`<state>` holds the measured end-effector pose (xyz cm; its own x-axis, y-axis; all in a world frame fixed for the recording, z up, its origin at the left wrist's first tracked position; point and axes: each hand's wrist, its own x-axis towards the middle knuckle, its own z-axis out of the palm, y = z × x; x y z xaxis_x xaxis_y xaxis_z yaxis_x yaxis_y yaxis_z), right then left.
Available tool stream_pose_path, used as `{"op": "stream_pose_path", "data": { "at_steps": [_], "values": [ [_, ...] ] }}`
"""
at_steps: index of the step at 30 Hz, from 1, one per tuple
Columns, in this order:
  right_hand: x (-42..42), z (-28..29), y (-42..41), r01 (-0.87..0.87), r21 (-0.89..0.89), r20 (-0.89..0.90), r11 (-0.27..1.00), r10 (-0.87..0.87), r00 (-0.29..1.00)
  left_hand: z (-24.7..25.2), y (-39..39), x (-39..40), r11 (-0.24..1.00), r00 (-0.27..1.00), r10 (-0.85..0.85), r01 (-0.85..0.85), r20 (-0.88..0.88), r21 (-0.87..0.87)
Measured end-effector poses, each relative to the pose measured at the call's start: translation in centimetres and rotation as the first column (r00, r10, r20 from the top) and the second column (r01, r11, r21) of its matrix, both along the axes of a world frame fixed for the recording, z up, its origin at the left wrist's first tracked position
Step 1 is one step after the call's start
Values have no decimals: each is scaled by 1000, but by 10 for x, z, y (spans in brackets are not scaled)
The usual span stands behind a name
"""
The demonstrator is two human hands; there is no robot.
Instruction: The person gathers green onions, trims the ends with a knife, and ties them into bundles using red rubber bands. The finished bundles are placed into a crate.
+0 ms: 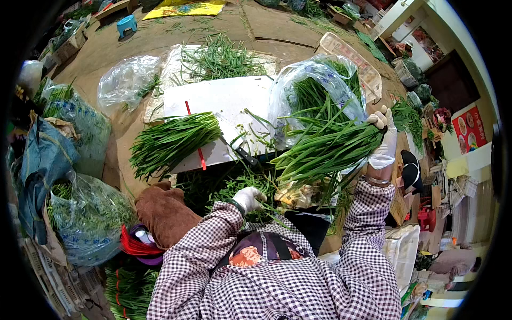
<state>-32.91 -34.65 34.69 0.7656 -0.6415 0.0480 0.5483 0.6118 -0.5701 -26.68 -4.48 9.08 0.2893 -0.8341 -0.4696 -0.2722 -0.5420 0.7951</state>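
Note:
My right hand [383,134], in a white glove, is raised at the right and grips a loose bunch of garlic chives [328,150]. Its leaf tips hang leftward. My left hand [249,200], also gloved, is low before my body beside loose green trimmings [244,186]; whether its curled fingers pinch any strands is unclear. On the white board [216,94], a cut bundle of chives [176,140] lies across a red tie strip [188,108]. A knife [246,155] with a black handle rests beside it, among small stem scraps.
An opened plastic bag of chives [316,94] sits at the board's right, by a plastic basket [352,60]. Behind the board is a trimmings heap [224,60]. Filled bags [90,224], a brown cloth [166,212] and red strips [134,242] are left; tied bundles [132,292] lie below.

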Motion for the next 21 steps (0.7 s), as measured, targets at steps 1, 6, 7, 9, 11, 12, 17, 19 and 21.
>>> {"op": "stream_pose_path", "data": {
  "at_steps": [1,6,7,9,11,12,17,19,21],
  "values": [
    [0,1,3,12,-18,-17,1000,-12,1000,-22,5,-9,848,931,298,-360,-211,-389],
    [-3,-4,6,-23,-19,-30,1000,22,999,32,-17,0,454,489,243,-820,-838,-347],
    [-2,-4,8,-33,-22,-35,999,32,999,33,-28,-3,377,412,265,-877,-872,-299],
    [-2,-3,11,-50,-36,-34,998,48,998,17,-27,4,456,465,309,-838,-830,-300],
    [-6,0,15,-30,-50,-31,998,29,999,2,-22,5,464,445,358,-848,-821,-257],
    [-8,0,14,-80,-58,-2,995,80,997,-3,-18,6,492,451,398,-840,-799,-229],
    [-18,3,11,-173,-21,2,985,173,985,-19,-14,23,599,616,516,-756,-596,-262],
    [-19,4,21,-214,-19,-2,977,214,977,6,-23,28,573,638,383,-732,-668,-369],
    [-18,5,32,-257,-28,-13,966,257,966,29,-37,36,568,602,308,-737,-736,-365]
  ]
}}
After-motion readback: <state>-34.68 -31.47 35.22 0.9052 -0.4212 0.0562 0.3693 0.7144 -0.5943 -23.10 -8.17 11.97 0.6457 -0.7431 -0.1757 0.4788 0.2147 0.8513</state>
